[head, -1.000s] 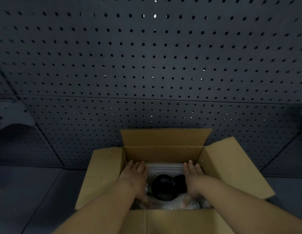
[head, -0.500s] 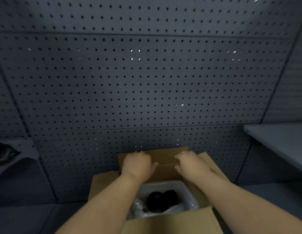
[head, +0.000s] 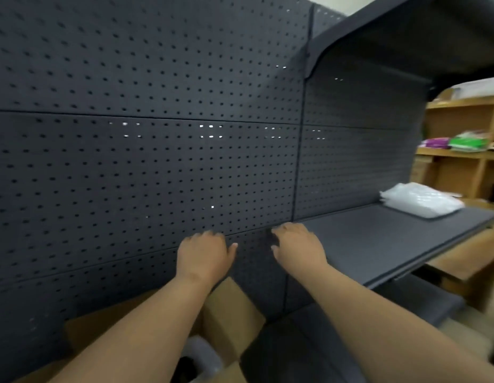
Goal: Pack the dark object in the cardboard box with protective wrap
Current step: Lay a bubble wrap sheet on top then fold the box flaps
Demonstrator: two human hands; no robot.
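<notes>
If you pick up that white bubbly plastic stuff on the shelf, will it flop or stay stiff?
Probably floppy: the white wrap lies in a soft, rumpled heap on the shelf. It likely weighs little, since it looks thin and see-through. It may feel a bit slippery, being shiny plastic.

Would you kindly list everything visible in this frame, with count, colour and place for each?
cardboard box: one, brown, bottom centre, flaps open, partly behind the forearms
protective wrap in the box: one patch, pale, blurred, low between the forearms
pegboard wall: several panels, dark grey, across the left and centre
shelf: one, dark grey, right of the hands
bubble wrap stack: one, white, far end of that shelf
wooden shelving: one unit, light brown, far right, holding purple and green packets
left hand: raised before the pegboard, fingers loosely curled, holding nothing
right hand: raised beside it, likewise holding nothing
</notes>
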